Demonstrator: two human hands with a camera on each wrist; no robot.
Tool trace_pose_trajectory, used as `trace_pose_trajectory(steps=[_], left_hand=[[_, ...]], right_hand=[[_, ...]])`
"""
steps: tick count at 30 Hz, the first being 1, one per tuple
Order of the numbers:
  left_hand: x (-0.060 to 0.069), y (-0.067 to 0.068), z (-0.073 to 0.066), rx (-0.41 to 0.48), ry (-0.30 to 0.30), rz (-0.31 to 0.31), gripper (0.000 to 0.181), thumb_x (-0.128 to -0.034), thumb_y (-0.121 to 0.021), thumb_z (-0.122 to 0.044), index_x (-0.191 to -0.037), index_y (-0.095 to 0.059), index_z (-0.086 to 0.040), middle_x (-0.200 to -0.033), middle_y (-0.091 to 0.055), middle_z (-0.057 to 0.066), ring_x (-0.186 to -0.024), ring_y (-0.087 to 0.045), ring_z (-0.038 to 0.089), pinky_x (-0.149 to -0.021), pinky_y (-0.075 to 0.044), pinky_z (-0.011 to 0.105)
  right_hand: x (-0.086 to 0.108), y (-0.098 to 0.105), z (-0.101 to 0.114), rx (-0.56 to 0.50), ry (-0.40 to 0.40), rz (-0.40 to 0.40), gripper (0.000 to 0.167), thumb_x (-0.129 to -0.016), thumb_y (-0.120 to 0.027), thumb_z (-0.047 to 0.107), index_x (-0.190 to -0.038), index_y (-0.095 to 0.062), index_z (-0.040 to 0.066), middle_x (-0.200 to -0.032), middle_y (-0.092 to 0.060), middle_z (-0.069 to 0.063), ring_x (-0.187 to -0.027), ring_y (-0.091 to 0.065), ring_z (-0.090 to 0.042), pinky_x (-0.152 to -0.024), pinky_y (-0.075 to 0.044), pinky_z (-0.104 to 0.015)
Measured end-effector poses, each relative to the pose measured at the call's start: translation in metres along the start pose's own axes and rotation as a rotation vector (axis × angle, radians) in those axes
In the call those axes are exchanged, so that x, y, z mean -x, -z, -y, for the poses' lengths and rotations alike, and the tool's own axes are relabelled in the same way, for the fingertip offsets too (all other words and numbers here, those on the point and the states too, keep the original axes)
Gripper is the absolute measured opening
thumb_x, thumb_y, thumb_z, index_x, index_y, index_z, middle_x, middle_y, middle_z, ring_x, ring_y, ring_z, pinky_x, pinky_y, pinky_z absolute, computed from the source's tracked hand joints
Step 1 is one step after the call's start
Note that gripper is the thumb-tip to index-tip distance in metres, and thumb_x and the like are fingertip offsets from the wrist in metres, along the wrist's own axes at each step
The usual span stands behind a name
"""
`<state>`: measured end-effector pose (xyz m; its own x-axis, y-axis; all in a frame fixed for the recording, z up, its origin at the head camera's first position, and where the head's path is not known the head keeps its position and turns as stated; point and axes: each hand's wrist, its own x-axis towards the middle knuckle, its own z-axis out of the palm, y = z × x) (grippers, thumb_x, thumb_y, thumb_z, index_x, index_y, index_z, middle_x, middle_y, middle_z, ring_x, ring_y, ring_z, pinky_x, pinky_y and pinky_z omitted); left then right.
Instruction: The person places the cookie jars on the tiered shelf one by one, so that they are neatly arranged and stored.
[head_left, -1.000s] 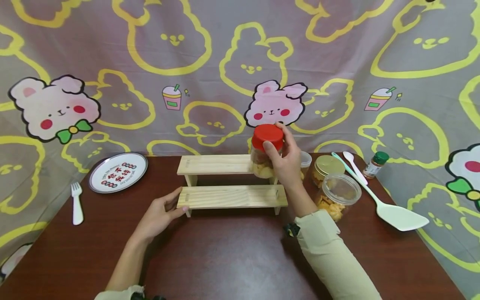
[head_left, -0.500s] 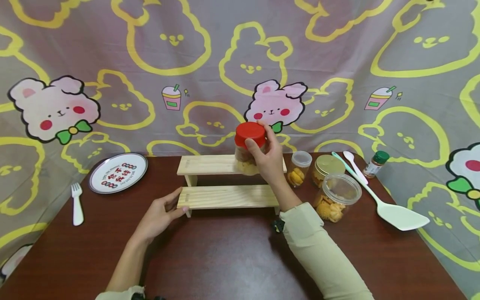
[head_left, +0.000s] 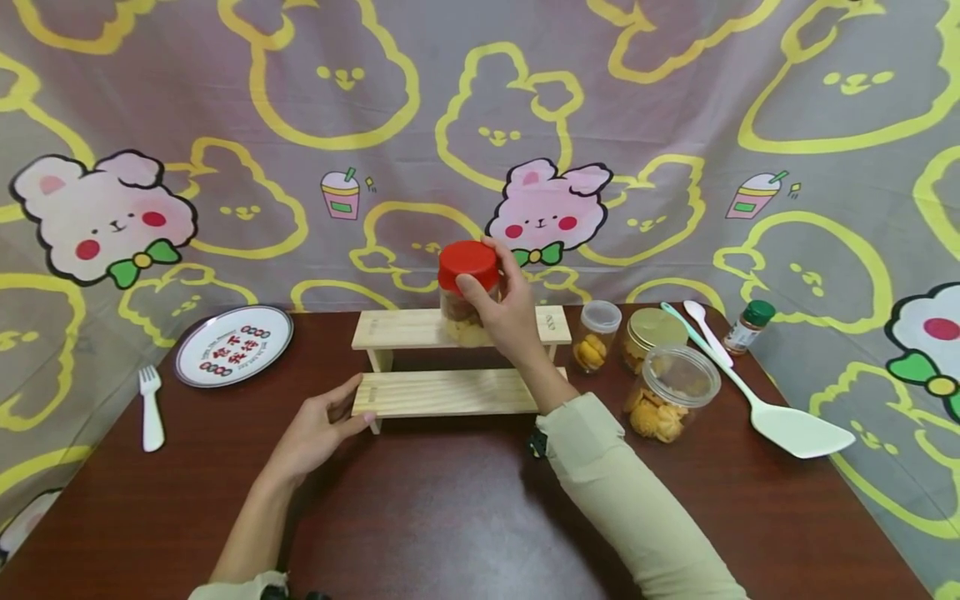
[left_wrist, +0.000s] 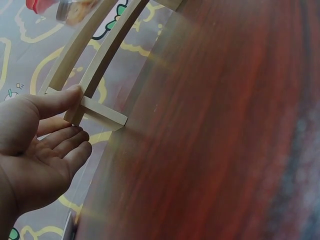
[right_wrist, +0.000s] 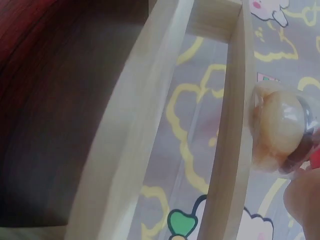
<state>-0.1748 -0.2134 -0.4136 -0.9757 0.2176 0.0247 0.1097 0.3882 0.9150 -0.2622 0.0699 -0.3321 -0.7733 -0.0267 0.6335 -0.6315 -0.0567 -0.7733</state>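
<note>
A two-step wooden shelf (head_left: 450, 393) stands on the table. At its left end, my left hand (head_left: 311, 429) pinches the lower step. The left wrist view has the thumb of that hand (left_wrist: 42, 145) on the edge of the wood (left_wrist: 107, 57), other fingers beneath. My right hand (head_left: 512, 321) grips a clear jar (head_left: 467, 267) by its red lid, upright at the middle of the upper step. In the right wrist view the jar's base (right_wrist: 280, 125) is close against the upper board (right_wrist: 236, 115); whether they touch I cannot tell.
Right of the shelf stand a small jar (head_left: 596, 337), a gold-lidded jar (head_left: 655, 331), a wide cookie jar (head_left: 675, 392) and a green-capped bottle (head_left: 750, 327). A spatula (head_left: 798, 429) and spoon (head_left: 707, 332) lie there. A plate (head_left: 234, 346) and fork (head_left: 152, 410) lie left.
My right hand has carried the red-lidded jar leftward along the upper step, from near its right end to the middle. The small jar is now uncovered. My left hand has kept its place.
</note>
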Motion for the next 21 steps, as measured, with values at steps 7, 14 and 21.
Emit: trace_pose_trajectory(steps=[7, 14, 21], left_hand=[[0.000, 0.001, 0.001, 0.005, -0.002, -0.001, 0.073, -0.0956, -0.073, -0.014, -0.154, -0.034, 0.007, -0.156, -0.036, 0.023, -0.136, -0.042, 0.032, -0.100, -0.042, 0.021], [0.000, 0.000, 0.002, -0.009, 0.007, 0.001, 0.074, -0.0954, -0.073, -0.016, -0.154, -0.034, 0.007, -0.156, -0.037, 0.023, -0.136, -0.044, 0.033, -0.100, -0.042, 0.022], [0.000, 0.001, 0.001, -0.012, 0.019, 0.006, 0.075, -0.0959, -0.073, -0.016, -0.155, -0.033, 0.006, -0.157, -0.036, 0.022, -0.137, -0.042, 0.032, -0.102, -0.042, 0.026]], right_hand=[[-0.006, -0.014, 0.002, -0.031, -0.047, 0.043, 0.061, -0.090, -0.075, 0.009, -0.143, -0.045, -0.002, -0.129, -0.056, -0.015, -0.113, -0.058, -0.027, -0.097, -0.053, -0.038], [-0.012, -0.025, 0.005, 0.010, -0.106, 0.102, 0.062, -0.089, -0.078, 0.016, -0.141, -0.046, 0.003, -0.129, -0.056, -0.011, -0.108, -0.060, -0.027, -0.092, -0.055, -0.036], [-0.017, -0.039, 0.005, 0.036, -0.120, 0.130, 0.065, -0.089, -0.079, 0.019, -0.142, -0.045, 0.004, -0.131, -0.055, -0.010, -0.111, -0.060, -0.025, -0.094, -0.054, -0.035]])
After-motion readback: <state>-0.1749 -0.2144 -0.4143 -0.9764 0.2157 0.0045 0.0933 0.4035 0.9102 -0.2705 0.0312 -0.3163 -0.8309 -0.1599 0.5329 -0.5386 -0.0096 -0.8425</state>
